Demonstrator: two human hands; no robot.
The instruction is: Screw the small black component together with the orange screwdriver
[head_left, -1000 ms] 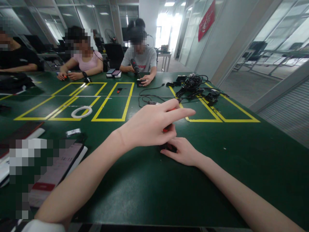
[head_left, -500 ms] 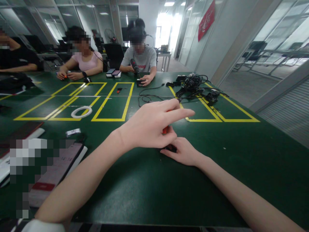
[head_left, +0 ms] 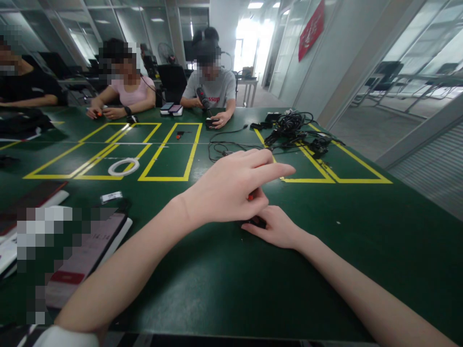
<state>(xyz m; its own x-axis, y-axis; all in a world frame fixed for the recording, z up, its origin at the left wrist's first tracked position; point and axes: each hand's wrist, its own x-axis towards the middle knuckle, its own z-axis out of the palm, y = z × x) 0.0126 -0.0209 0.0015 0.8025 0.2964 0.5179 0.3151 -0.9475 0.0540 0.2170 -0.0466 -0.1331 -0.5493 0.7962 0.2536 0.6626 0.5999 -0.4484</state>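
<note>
Table: green mat [head_left: 217,284] marked with yellow tape boxes [head_left: 168,152], in a glass-walled office.
Left hand: left hand [head_left: 231,188] pinches a red piece [head_left: 250,196] between thumb and middle fingers, with the index finger stretched out straight to the right.
Red piece: mostly hidden by the hand, possibly a small tool handle. It points down toward the right hand.
Right hand: right hand [head_left: 277,226] lies low on the mat, fingertips closed on a small black part [head_left: 256,222].
Black part: on the mat, directly under the left hand.
Stage: judged mid-work. The two pieces are brought together and neither is set down apart.
Near left: white label [head_left: 111,196], papers [head_left: 83,250], white ring [head_left: 123,166].
Far side: cable tangle [head_left: 292,127]; seated co-workers [head_left: 213,89] busy with their own hands.
</note>
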